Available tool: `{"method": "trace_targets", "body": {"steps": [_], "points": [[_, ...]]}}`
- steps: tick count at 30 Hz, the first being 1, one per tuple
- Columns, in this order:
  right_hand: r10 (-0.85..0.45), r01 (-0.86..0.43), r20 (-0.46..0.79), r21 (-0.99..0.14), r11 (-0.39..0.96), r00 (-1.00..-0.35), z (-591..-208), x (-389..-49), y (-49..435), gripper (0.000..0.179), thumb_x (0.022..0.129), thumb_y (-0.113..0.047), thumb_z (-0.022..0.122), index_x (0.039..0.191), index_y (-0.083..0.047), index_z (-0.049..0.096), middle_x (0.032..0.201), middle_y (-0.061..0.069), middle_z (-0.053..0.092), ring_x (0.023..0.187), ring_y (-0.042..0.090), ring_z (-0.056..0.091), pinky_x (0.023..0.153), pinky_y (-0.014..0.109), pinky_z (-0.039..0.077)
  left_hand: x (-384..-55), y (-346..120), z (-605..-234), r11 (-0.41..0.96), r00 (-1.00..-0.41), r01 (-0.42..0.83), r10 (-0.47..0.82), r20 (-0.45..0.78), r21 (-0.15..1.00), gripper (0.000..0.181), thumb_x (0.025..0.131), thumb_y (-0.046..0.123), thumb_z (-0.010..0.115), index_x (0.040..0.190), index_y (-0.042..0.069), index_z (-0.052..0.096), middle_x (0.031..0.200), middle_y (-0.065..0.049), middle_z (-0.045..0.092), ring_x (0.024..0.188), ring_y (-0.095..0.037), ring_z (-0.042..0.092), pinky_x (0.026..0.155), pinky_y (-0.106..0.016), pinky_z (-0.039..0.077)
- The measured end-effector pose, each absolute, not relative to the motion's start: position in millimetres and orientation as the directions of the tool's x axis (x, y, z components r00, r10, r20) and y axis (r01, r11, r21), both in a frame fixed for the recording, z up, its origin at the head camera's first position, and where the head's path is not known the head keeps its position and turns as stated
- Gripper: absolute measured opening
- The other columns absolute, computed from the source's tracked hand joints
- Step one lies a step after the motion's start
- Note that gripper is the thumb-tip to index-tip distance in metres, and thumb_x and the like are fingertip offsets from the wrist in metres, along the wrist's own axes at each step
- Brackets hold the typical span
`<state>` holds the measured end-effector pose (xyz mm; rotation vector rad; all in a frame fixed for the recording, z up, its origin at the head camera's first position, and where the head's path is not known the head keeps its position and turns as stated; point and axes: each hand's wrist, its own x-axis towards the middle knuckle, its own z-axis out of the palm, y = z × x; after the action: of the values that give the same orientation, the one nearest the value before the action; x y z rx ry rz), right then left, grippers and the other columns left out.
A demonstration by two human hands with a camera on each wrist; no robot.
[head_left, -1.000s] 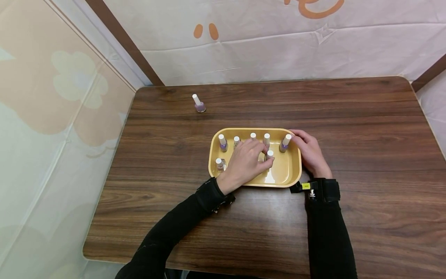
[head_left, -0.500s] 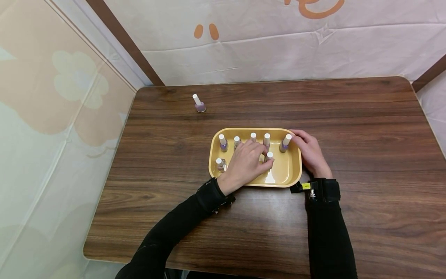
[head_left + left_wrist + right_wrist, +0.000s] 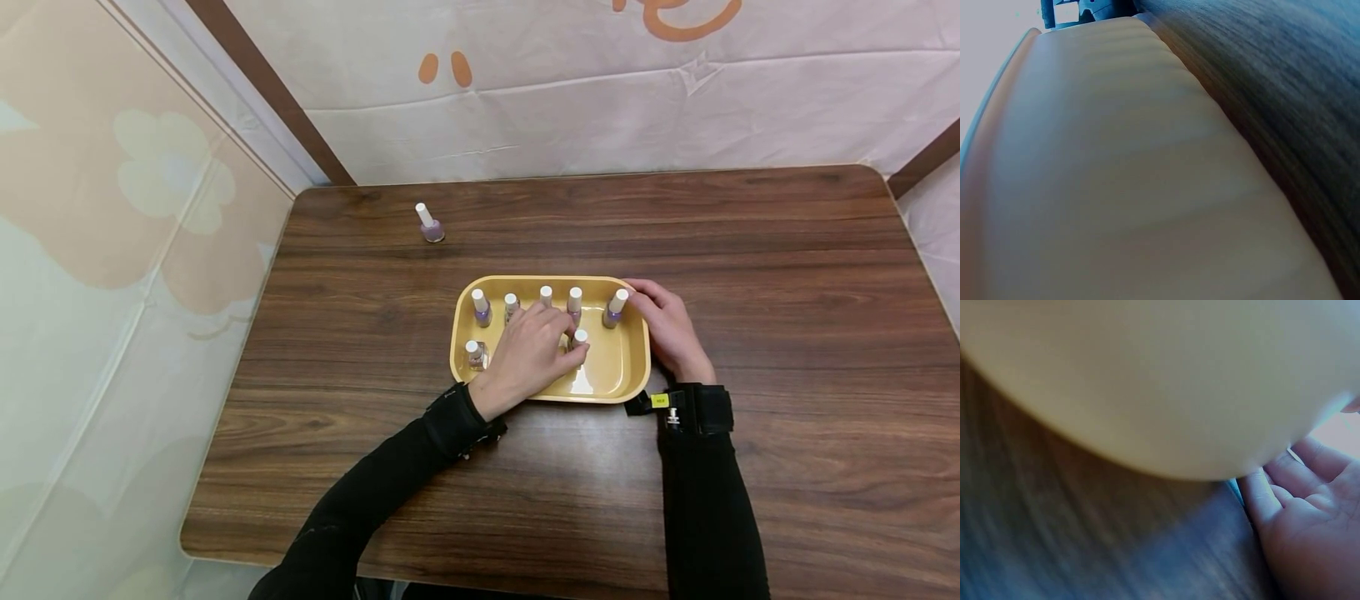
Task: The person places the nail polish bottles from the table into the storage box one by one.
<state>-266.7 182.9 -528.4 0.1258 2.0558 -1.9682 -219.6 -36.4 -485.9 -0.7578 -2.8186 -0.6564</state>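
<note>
A yellow tray (image 3: 626, 367) stands on the table, holding several nail polish bottles with white caps. My left hand (image 3: 525, 346) reaches over its front rim, thumb and index finger pinching one nail polish bottle (image 3: 580, 337) near the middle. The lower part of that bottle is mostly hidden by the fingers. At the tray's right end, my right hand (image 3: 671, 329) holds the rim; in the right wrist view its fingers (image 3: 1307, 469) touch the outer wall. A pale, blurred surface fills most of the left wrist view, and no fingers can be made out there.
Along the tray's back side stand a purple bottle (image 3: 481, 308) at the left and another purple bottle (image 3: 614, 309) at the right, with others between. A clear bottle (image 3: 475, 354) sits front left. Beyond the tray, a lilac bottle (image 3: 431, 225) stands on the wooden table (image 3: 787, 292).
</note>
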Motion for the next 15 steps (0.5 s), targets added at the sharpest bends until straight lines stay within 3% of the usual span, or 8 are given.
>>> {"method": "trace_targets", "body": {"steps": [15], "points": [[-0.141,0.252,-0.254,-0.967,0.034,-0.957,-530.0,-267.4,183.1,0.043,0.096,-0.032,0.058,0.127,-0.001,0.058,0.114,-0.002,0.06,0.097,0.004,0.061,0.079,0.017,0.053,-219.0,-35.4,-489.5,0.778,-0.86,0.509,0.45,0.239,0.368,0.013,0.083,0.029,0.067,0.078,0.017,0.067,0.079,0.004,0.069,0.076,-0.014,0.054,0.067,-0.03,0.04]]}}
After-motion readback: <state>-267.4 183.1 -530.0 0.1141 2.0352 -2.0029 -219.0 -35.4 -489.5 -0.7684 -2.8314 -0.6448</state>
